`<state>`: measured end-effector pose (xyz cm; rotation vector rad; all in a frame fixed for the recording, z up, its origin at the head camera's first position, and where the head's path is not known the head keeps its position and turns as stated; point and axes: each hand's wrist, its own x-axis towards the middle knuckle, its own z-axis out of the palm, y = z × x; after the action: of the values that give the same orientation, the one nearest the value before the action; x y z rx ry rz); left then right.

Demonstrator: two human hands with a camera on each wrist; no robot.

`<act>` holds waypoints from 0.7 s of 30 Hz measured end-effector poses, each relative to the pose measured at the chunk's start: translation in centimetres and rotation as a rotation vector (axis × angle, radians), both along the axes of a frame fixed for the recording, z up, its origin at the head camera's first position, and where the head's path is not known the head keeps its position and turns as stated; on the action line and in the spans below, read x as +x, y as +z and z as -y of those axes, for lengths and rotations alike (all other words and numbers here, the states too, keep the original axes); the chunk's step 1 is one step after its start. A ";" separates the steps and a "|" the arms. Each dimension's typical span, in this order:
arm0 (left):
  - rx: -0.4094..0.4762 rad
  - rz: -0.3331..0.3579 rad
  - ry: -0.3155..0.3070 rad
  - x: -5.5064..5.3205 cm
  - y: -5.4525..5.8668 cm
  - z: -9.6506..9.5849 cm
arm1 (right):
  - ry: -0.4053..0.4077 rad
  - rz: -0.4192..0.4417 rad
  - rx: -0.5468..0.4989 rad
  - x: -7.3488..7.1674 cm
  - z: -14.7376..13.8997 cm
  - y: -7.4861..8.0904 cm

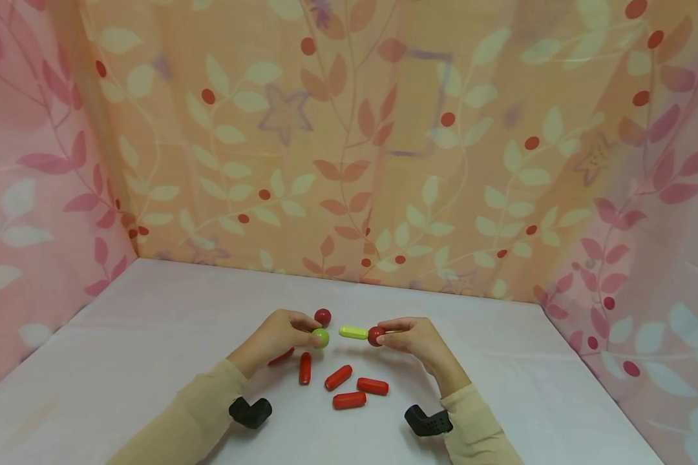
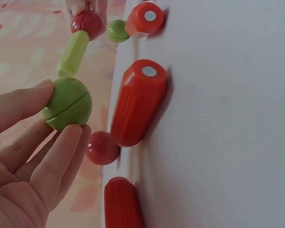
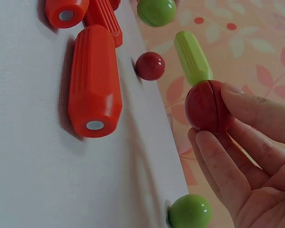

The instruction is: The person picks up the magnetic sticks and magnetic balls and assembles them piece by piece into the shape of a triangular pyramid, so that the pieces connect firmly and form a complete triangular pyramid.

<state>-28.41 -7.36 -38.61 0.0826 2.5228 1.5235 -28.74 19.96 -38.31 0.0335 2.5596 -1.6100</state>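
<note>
My left hand (image 1: 282, 336) pinches a green magnetic ball (image 2: 68, 104) between thumb and fingertips. My right hand (image 1: 415, 339) pinches a red magnetic ball (image 3: 206, 107). From that ball a yellow-green magnetic rod (image 1: 353, 332) sticks out toward the green ball, its free end apart from it in the head view. Both hands are held over the white table, facing each other. Another red ball (image 1: 322, 316) lies just beyond my left fingers. A second green ball (image 3: 190, 211) rests on the table near my right hand, hidden behind it in the head view.
Several red magnetic rods lie on the white table (image 1: 151, 361) in front of my hands, among them one rod (image 1: 349, 400) nearest me and another (image 1: 305, 368) by the left hand. A leaf-patterned cloth (image 1: 349, 161) stands behind the table and along both sides.
</note>
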 end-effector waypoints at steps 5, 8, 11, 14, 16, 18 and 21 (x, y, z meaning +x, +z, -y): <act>0.012 -0.006 0.012 0.3 0.3 0.8 | 0.012 0.008 -0.004 0.3 0.3 0.3; 0.034 -0.002 0.021 0.6 0.4 0.9 | 0.022 0.003 0.005 0.4 0.5 0.2; 0.047 -0.004 0.016 0.8 0.5 1.0 | 0.027 0.001 0.010 0.5 0.7 0.3; 0.052 -0.008 0.012 0.9 0.7 1.1 | 0.046 0.005 0.003 0.6 0.9 0.3; 0.049 -0.015 0.001 1.0 0.8 1.1 | 0.057 0.010 -0.003 0.7 1.1 0.4; 0.049 -0.021 -0.009 1.1 0.8 1.0 | 0.067 0.009 -0.005 0.8 1.2 0.4; 0.051 -0.025 -0.019 1.2 0.8 1.0 | 0.071 0.007 -0.012 0.9 1.3 0.5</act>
<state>-27.25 -8.31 -37.77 0.1335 2.4952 1.5899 -27.85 18.70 -37.79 -0.0525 2.5153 -1.5973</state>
